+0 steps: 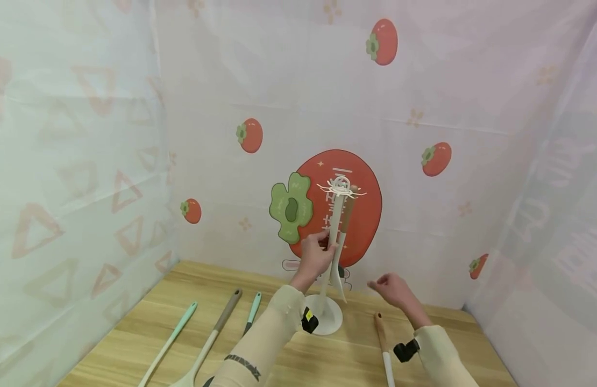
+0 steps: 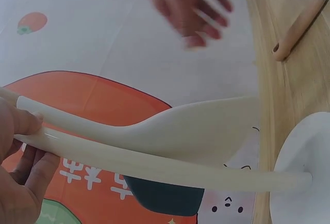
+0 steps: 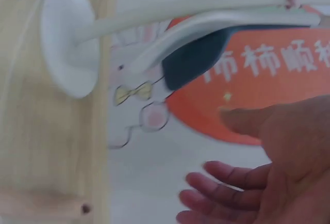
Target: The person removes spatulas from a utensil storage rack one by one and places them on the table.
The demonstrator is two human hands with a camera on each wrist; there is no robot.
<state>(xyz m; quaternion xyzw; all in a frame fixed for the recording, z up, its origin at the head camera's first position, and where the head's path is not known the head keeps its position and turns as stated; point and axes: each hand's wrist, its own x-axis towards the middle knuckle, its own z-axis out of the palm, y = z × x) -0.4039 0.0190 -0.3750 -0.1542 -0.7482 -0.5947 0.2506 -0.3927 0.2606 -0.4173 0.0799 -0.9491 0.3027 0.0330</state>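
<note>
A white utensil stand (image 1: 325,293) with a round base and a ring of hooks on top stands at the back of the table. My left hand (image 1: 315,255) grips its post, thumb on one side and fingers on the other. From the hooks hangs a white turner (image 2: 180,128) with a wooden-looking handle, close alongside the post. Behind it a utensil with a dark green head (image 3: 196,59) shows partly; its kind is hidden. Over the table to the right of the stand, my right hand (image 1: 394,290) holds nothing. Its fingers are spread and relaxed in the right wrist view.
On the wooden table (image 1: 356,349) left of the stand lie a mint-handled utensil (image 1: 170,341), a grey-brown-handled one (image 1: 216,328) and a shorter mint-handled one (image 1: 253,312). A wooden-handled utensil (image 1: 382,336) lies at right. A persimmon-print curtain (image 1: 298,80) hangs behind.
</note>
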